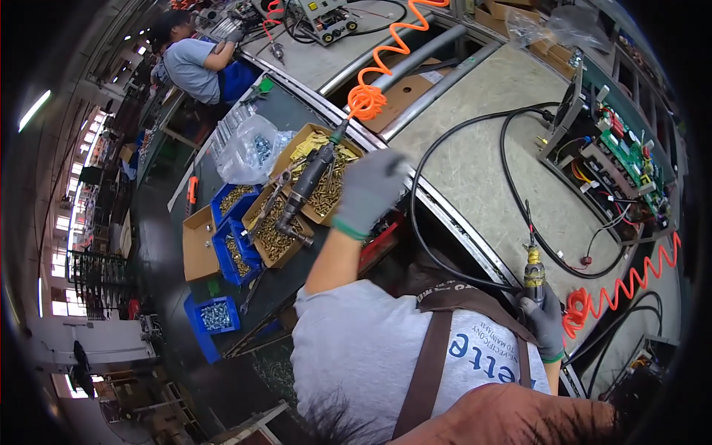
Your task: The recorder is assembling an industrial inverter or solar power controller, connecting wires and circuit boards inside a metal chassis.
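By the railed edge of the grey tabletop [475,174], the right hand [545,325] grips a yellow power screwdriver [534,272]. Well apart from it, the left hand [371,191], too blurred to tell its hold, hovers beside a cardboard box of screws [291,148]; farther, an opened device [630,159] stands toward the opposite edge.

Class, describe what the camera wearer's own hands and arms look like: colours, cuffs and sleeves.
The left hand and right hand wear grey gloves, each edged at the wrist with a green cuff. The left forearm is bare, below a short, light-grey sleeve. The right arm is mostly hidden, so its sleeve is unclear. No glove markings can be made out.
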The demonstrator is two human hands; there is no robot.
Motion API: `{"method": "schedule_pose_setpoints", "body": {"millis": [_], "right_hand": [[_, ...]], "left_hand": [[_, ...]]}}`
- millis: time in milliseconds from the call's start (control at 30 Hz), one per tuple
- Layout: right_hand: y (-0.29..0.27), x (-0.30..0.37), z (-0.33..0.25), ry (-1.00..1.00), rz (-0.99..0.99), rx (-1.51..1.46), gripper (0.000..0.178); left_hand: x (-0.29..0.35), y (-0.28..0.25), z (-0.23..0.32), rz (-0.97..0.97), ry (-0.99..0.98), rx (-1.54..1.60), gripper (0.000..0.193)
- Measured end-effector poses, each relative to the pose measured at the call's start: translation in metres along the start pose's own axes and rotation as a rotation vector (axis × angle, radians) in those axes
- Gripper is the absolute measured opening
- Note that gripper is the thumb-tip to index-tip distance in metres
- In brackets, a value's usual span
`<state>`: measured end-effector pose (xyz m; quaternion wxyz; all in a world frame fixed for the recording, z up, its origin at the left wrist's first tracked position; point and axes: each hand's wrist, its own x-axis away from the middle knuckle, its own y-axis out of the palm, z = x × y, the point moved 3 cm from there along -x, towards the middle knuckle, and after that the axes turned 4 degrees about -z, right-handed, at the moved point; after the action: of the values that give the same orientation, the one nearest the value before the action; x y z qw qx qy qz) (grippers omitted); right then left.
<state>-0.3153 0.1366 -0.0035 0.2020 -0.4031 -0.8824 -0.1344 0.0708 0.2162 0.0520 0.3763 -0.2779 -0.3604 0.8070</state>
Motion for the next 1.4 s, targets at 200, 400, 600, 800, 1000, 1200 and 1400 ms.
{"method": "schedule_pose_setpoints", "body": {"millis": [200,400,600,800,1000,1200,1400], "right_hand": [[-0.046,-0.036,-0.004,-0.216,0.205,0.482,0.038],[-0.063,-0.044,-0.041,-0.362,0.327,1.014,0.037],[-0.043,-0.008,-0.044,-0.120,0.061,0.668,0.044],[-0.015,-0.001,-0.019,0.002,-0.098,0.678,0.055],[-0.017,-0.013,-0.005,-0.083,-0.090,0.442,0.053],[-0.015,-0.013,-0.015,-0.169,-0.102,0.495,0.053],[-0.011,0.003,-0.023,-0.199,-0.071,0.533,0.053]], "left_hand": [[0.024,-0.040,-0.091,-0.155,-0.362,-0.528,0.024],[0.001,-0.022,-0.126,-0.278,-0.165,-0.522,0.043],[-0.006,-0.018,-0.121,-0.302,-0.165,-0.510,0.022],[0.000,-0.023,-0.118,-0.288,-0.209,-0.554,0.023],[0.008,-0.040,-0.082,-0.119,-0.173,-0.580,0.019],[0.000,0.012,0.001,-0.115,-0.112,0.570,0.038],[-0.017,0.146,0.087,-0.682,-0.210,1.056,0.037]]}}
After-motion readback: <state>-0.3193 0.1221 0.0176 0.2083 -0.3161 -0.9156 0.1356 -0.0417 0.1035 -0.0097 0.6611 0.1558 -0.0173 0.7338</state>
